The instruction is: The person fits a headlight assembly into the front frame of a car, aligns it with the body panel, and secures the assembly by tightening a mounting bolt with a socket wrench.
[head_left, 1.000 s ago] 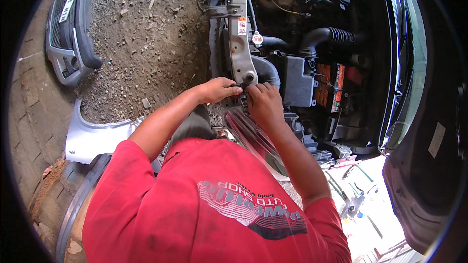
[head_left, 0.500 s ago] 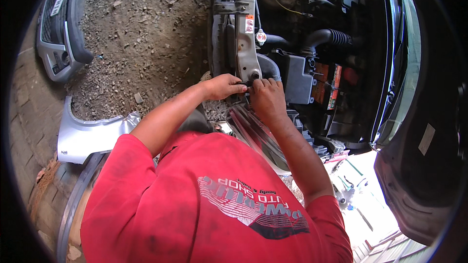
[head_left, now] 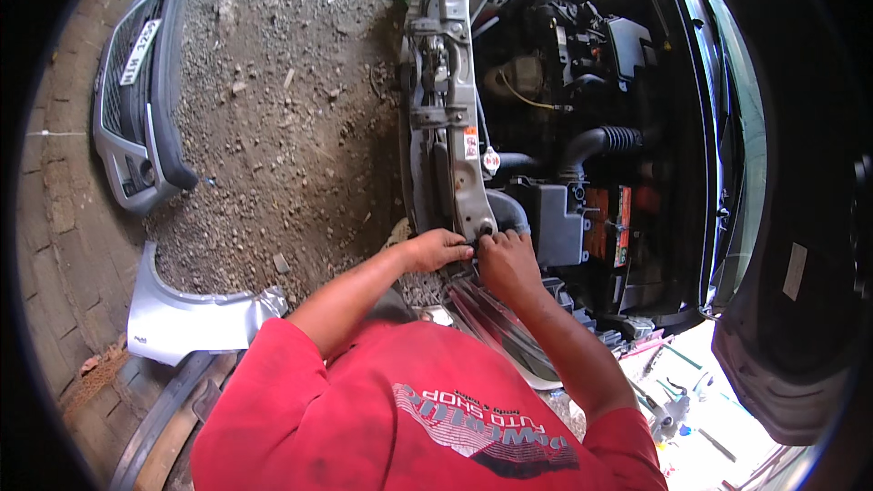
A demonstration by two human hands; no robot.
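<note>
My left hand and my right hand meet at the near end of the silver radiator support bar of an open car front. The left hand's thumb and fingers pinch at a small dark piece, mostly hidden. Curled down beside a dark bolt-like fitting at the bar's end, the right hand's fingers cover whatever they grip. Just below my hands lies a headlight, partly behind my right forearm. A black air hose bends past the right hand.
The engine bay holds an air filter box, a battery and a ribbed intake hose. At right the raised hood hangs close. On the gravel at left lie a detached bumper and a silver fender.
The view has shifted, so the car, bumper and fender appear lower in the picture and more of the engine bay shows. Both hands stay at the same end of the bar.
</note>
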